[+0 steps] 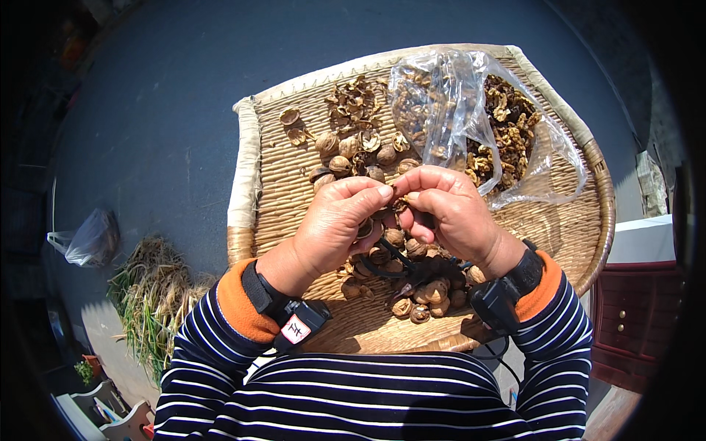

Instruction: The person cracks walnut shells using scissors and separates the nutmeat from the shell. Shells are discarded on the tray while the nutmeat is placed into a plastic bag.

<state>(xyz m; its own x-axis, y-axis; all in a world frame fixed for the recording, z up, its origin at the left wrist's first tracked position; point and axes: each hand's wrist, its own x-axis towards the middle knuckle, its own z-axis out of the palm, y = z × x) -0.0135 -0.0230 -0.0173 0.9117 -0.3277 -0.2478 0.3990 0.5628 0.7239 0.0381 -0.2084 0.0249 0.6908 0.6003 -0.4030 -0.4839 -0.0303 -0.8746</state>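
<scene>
Over a woven wicker tray, my left hand pinches a small dark piece between thumb and forefinger, with a walnut shell held in its lower fingers. Close beside it, my right hand grips a piece of walnut between thumb and fingers. Whole walnuts are heaped below the hands, where a dark handled tool lies partly hidden. More walnuts and a pile of broken shells rest above the hands. A clear plastic bag full of walnut kernels stands open at the upper right.
Empty shell halves lie near the tray's upper left corner. On the ground at left are a bundle of green onions and a tied plastic bag. A dark red cabinet stands at right. A cable hangs by my right forearm.
</scene>
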